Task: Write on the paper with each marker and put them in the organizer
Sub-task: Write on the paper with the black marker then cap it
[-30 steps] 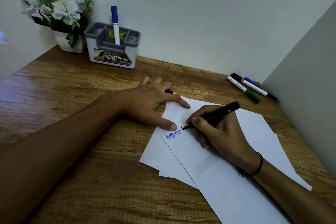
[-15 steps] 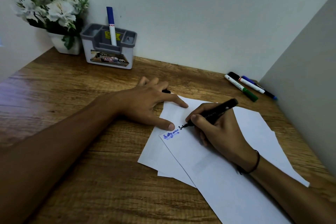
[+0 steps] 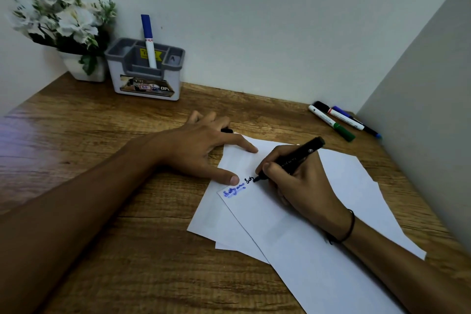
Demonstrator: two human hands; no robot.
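Gripping a black marker (image 3: pixel 295 159), the right hand (image 3: pixel 303 186) was pressed tip-down on the paper (image 3: pixel 293 232); the sheet's corner was pinned by the left hand (image 3: pixel 201 150), fingers (image 3: pixel 244 145) spread flat.

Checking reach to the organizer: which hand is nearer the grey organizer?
Left. The left hand lies flat just in front of the organizer; the right hand writes farther right.

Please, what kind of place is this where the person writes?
Probably a study or office desk set in a wall corner: a wooden desk, a grey organizer holding a blue marker, loose paper, and a pot of white flowers.
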